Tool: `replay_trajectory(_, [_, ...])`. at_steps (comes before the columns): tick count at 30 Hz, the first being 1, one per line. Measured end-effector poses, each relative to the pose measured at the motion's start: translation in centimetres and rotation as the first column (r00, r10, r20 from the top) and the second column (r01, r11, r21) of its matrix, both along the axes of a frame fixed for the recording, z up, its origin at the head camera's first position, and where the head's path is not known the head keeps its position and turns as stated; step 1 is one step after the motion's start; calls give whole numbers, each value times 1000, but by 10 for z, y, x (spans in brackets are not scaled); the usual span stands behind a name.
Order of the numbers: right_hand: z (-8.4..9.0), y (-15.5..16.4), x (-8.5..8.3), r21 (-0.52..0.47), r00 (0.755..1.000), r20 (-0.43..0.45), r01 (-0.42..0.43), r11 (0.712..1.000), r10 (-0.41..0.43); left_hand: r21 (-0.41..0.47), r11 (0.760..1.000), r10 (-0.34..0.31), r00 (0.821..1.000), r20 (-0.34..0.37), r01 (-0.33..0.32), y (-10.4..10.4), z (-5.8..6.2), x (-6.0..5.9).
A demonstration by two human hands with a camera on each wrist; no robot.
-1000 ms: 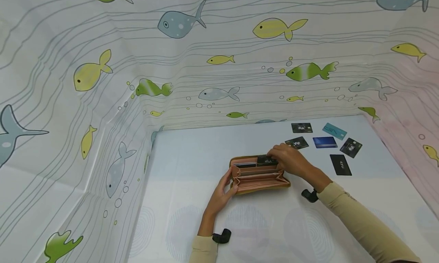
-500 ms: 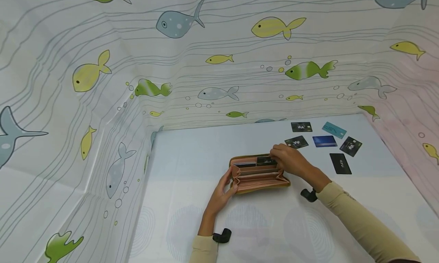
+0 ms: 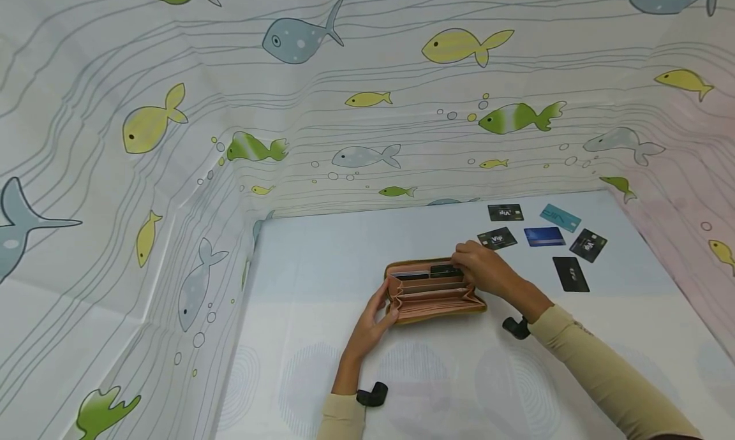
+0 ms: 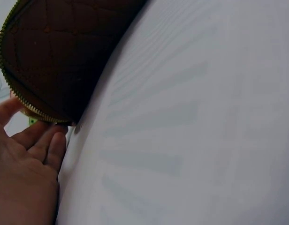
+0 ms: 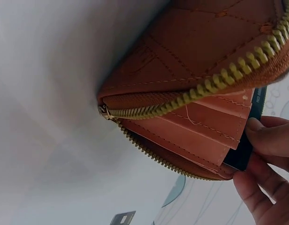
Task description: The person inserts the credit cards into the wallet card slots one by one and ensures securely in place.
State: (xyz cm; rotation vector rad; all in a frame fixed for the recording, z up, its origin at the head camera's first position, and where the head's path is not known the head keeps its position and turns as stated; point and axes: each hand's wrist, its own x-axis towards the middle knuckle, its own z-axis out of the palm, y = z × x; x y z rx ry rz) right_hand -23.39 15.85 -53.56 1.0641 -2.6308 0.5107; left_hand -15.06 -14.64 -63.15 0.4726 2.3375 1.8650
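Here my left hand [image 3: 373, 322] steadies the left end of the one wallet [image 3: 433, 290], fingers curled at its edge. The wallet lies open on the tabletop [image 3: 321, 261], long axis running left to right between my hands. My right hand [image 3: 485, 268] pinches a dark card [image 3: 445, 271] sitting in the far slot row; this hand is the nearer one to it. Beyond and right of that hand lie six loose cards [image 3: 544, 236].
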Motion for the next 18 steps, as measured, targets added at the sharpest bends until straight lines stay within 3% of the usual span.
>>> replay_trajectory(18, [-1,-3,5,84,997,-81,14,996,-7,7,1000,-11,1000,15,11,0,2,-1])
